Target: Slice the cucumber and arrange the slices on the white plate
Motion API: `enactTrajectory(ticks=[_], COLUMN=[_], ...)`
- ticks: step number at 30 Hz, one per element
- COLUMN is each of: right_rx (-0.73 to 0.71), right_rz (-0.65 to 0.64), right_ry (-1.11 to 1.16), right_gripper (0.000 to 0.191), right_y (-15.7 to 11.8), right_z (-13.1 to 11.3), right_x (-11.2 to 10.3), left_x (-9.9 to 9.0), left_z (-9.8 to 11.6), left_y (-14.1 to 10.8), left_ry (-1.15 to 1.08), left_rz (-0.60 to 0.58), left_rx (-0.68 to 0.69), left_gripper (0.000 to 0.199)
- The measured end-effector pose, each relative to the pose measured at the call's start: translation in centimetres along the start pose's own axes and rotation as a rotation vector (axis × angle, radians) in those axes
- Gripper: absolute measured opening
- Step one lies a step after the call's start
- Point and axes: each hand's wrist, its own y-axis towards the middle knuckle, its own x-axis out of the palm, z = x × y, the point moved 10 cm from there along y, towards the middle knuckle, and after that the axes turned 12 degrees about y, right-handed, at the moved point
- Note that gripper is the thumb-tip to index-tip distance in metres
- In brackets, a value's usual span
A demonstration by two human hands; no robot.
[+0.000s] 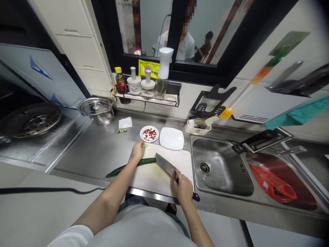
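Note:
My right hand (pixel 183 187) is wrapped round the black handle of a kitchen knife (pixel 166 165), whose broad blade points up and left over the white cutting board (pixel 164 181). The blade's tip is close to the cut end of a long dark green cucumber (pixel 146 161). That cucumber lies across the board, passes behind my left forearm and sticks out over the counter. At the board's far left edge, my left hand (pixel 138 151) is closed, with a small pale cucumber slice (pixel 146 145) at its fingertips.
Behind the board stand a plate of chopped red pieces (pixel 149 134) and a white square plate (pixel 171 138). Cucumber scraps (pixel 122 131) lie near a paper (pixel 125 122). A lidded pot (pixel 97 109) is left; a sink (pixel 221 171) is right. A person (pixel 186 46) shows in the window.

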Motion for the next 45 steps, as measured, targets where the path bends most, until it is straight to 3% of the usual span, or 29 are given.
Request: enactTrajectory(ticks=[20,30,37,40,45], right_rx=[0.038,0.121,0.187,0.204,0.187], right_rz=[0.042,0.046,0.001,-0.004,-0.069], right_ry=[0.176,0.320,0.379,0.454,0.533], right_gripper=[0.041,0.039,0.037,0.038,0.035], right_y=[0.3,0.0,-0.1,0.2,1.1], right_z=[0.7,1.4,1.3,0.8,-1.0], right_x=[0.6,0.2,0.0,0.0,0.6], left_x=[0.1,-1.0,-2.3,-2.8,-2.7], left_z=[1.0,-2.0,-3.5,-2.3,2.2], left_y=[-0.2,-0.6,-2.7,-4.0,-7.0], left_ry=[0.135,-0.132,-0.204,-0.190,-0.149], left_rz=[-0.008,0.078,0.132,0.154,0.128], left_rx=[0.099,-0.022,0.002,0.091,0.391], left_gripper=[0.026,0.023,0.023,0.021,0.020])
